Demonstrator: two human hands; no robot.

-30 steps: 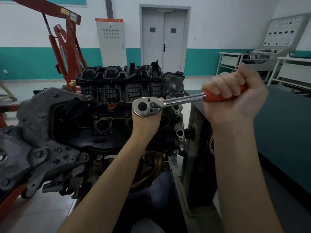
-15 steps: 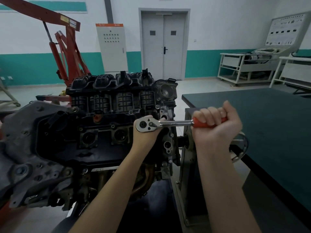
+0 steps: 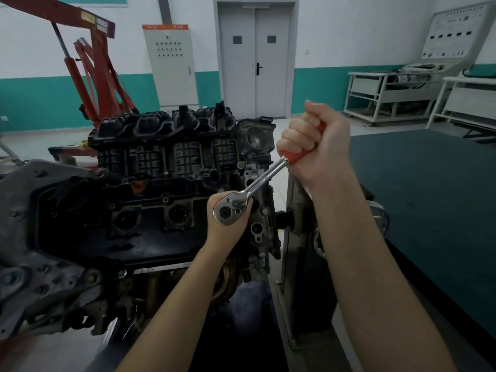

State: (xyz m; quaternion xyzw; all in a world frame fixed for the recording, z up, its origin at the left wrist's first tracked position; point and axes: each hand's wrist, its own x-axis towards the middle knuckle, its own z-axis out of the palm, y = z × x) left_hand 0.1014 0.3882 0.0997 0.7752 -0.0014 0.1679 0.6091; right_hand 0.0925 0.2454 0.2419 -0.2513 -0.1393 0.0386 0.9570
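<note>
Chrome ratchet wrench [image 3: 264, 179]: sat with its head against the right end of the engine [image 3: 161, 162], cupped from behind by the left hand [image 3: 226, 229], fingers hidden. Slanted up right of the engine, orange handle clenched in the right hand [image 3: 314, 146]. Behind the engine, red hoist [image 3: 94, 76].

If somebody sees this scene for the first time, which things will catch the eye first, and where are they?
First, the ratchet wrench in the centre: the right hand grips its orange handle, and the left hand holds its head at the engine. That big dark engine fills the left half. Behind it, at the back left, stands a red crane.
</note>
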